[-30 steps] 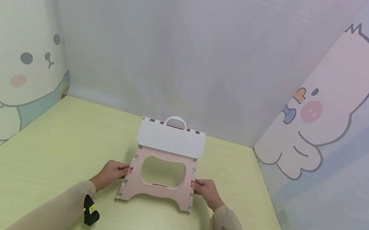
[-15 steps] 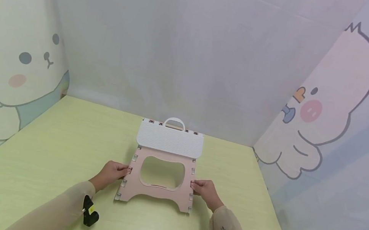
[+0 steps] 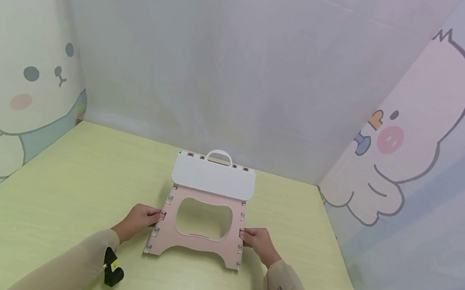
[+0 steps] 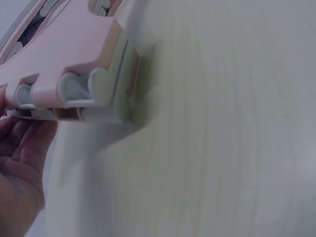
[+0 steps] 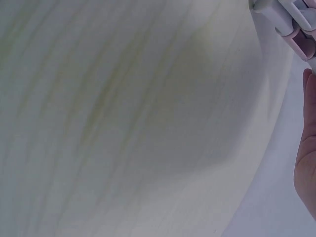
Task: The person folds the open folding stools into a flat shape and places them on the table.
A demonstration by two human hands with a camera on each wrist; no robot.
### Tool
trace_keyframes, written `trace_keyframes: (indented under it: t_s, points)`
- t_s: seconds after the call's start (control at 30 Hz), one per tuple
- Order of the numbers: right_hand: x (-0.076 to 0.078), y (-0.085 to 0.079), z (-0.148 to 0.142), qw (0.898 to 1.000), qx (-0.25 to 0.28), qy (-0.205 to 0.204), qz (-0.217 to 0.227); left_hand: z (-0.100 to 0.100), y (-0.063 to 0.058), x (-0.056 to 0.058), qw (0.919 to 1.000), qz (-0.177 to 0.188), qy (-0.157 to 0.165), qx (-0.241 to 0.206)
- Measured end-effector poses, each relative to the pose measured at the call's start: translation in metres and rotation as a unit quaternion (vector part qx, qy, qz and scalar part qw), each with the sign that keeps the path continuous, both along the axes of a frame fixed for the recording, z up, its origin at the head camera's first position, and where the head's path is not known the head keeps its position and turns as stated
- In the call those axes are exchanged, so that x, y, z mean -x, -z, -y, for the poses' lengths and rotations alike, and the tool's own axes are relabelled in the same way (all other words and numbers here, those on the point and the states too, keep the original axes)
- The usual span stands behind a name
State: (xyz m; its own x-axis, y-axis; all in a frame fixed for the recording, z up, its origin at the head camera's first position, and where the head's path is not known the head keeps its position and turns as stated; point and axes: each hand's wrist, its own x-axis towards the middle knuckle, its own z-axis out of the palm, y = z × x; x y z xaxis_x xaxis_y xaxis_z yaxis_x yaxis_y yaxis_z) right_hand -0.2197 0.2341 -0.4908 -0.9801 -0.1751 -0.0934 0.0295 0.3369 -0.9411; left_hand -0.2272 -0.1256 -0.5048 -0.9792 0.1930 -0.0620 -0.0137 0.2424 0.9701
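Observation:
A pink and white folding step stool (image 3: 198, 243), folded flat, is held between both hands over the table. Its white textured top panel (image 3: 213, 176) with a loop handle (image 3: 220, 153) points away from me, and the pink leg frame with a large cut-out faces up. My left hand (image 3: 138, 220) grips the left edge, thumb on top; in the left wrist view the fingers (image 4: 22, 148) lie under the hinged edge of the stool (image 4: 74, 54). On the opposite edge my right hand (image 3: 261, 242) pinches the frame with the thumb on top. Only part of that hand shows in the right wrist view.
The light yellow-green wood-grain table (image 3: 94, 171) stretches out around the stool. Behind it hangs a pale grey curtain (image 3: 224, 66). Cartoon-printed curtains with a rabbit (image 3: 11, 64) and a chick (image 3: 419, 114) close off the left and right sides.
The stool's handle end has dipped slightly toward me in the head view. Both hands keep their grip on the same spots and have barely moved.

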Motion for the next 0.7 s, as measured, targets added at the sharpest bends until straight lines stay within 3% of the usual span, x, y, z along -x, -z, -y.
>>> trace_keyframes:
  t_s: [0.4, 0.7]
  points:
    - [-0.0013, 0.0000, 0.0010, 1.000, 0.004, -0.003, 0.009, 0.0005, 0.0010, -0.0026, 0.9997, -0.012, -0.003, 0.019]
    - [-0.0007, 0.0018, -0.0008, 1.000, 0.006, -0.011, 0.008, 0.0007, 0.0013, -0.0035, 1.0000, -0.003, -0.005, 0.006]
